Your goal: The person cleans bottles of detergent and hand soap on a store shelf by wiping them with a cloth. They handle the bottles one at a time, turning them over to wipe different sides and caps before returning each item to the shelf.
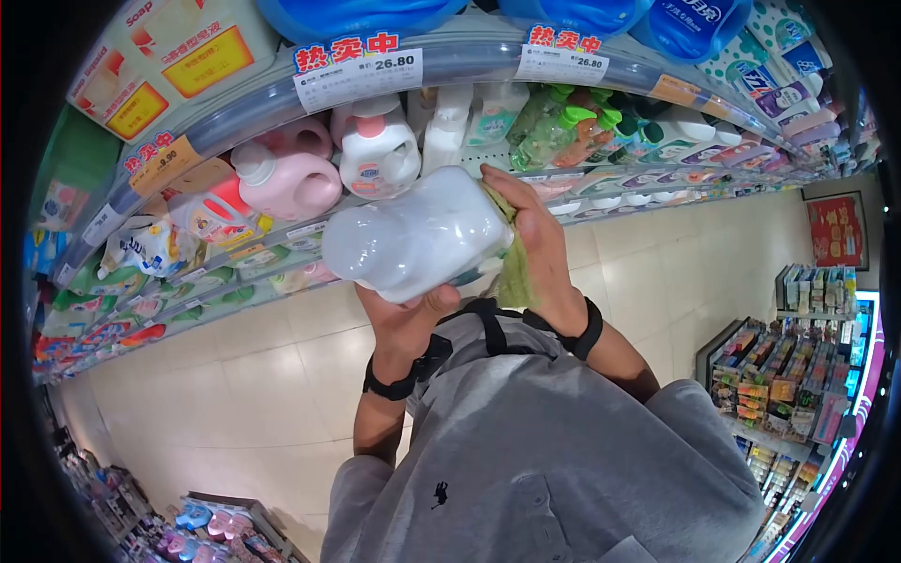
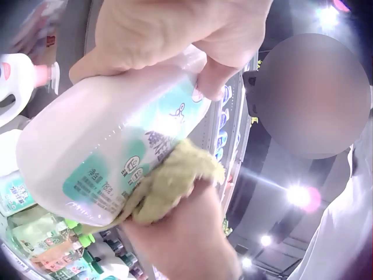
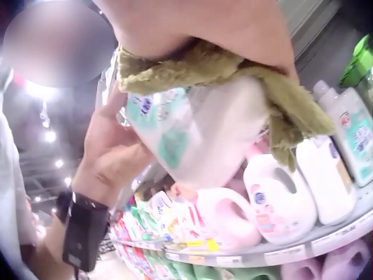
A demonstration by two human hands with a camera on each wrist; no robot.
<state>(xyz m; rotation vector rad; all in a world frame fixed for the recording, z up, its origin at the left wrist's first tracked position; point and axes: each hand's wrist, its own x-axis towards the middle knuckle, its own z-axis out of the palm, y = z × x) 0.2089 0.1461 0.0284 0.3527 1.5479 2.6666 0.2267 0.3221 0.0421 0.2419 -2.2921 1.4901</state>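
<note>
A white detergent bottle (image 1: 441, 230) with a teal label is held tilted in front of the shelf. My left hand (image 1: 404, 324) grips it near its narrower end; in the left wrist view the thumb and fingers (image 2: 105, 64) lie on opposite sides of the bottle. My right hand (image 1: 544, 242) holds an olive-green cloth (image 1: 514, 274) against the broad base end. In the right wrist view the cloth (image 3: 192, 70) is folded between the hand and the bottle, and a loose end hangs down. The right fingertips are partly hidden.
Pink jugs (image 1: 291, 183) and a white jug (image 1: 377, 155) stand on the shelf just beyond the bottle. Green-capped bottles (image 1: 568, 122) stand farther right. A shelf edge with price tags (image 1: 358, 89) runs above my hands. Other display racks (image 1: 779, 385) stand across the tiled floor.
</note>
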